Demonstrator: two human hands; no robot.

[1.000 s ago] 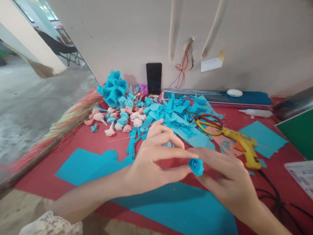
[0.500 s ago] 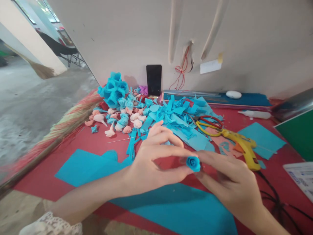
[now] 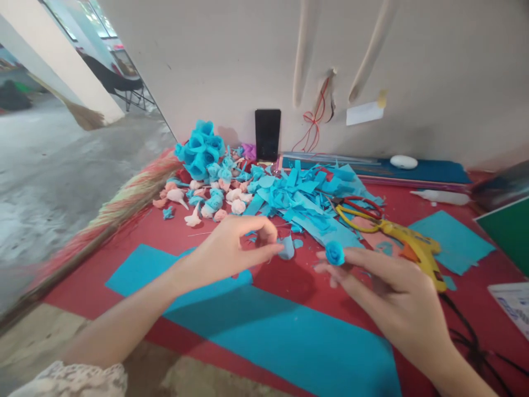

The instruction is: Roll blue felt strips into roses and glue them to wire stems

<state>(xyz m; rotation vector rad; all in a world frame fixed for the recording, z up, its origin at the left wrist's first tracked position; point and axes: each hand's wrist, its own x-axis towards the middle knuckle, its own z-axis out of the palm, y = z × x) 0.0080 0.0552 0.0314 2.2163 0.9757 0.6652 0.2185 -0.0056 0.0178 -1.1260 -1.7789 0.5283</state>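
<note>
My right hand [image 3: 384, 292] pinches a small rolled blue foam rose [image 3: 334, 252] at its fingertips, above the red table [image 3: 297, 278]. To its left, my left hand [image 3: 231, 248] pinches a small pale blue foam petal [image 3: 286, 247] between thumb and forefinger. The two hands are apart, with a gap of red table between them. A large blue foam sheet [image 3: 289, 336] lies under both wrists.
A heap of blue foam strips [image 3: 297, 198] lies behind the hands, with finished blue and pink flowers [image 3: 206, 176] to its left. Red and yellow scissors [image 3: 355, 209] and a yellow glue gun [image 3: 417, 251] lie to the right. A black phone [image 3: 267, 134] leans on the wall.
My left hand has let go of the rose and drawn back to the left with a petal in it. The right hand has kept the rose and lifted it slightly.
</note>
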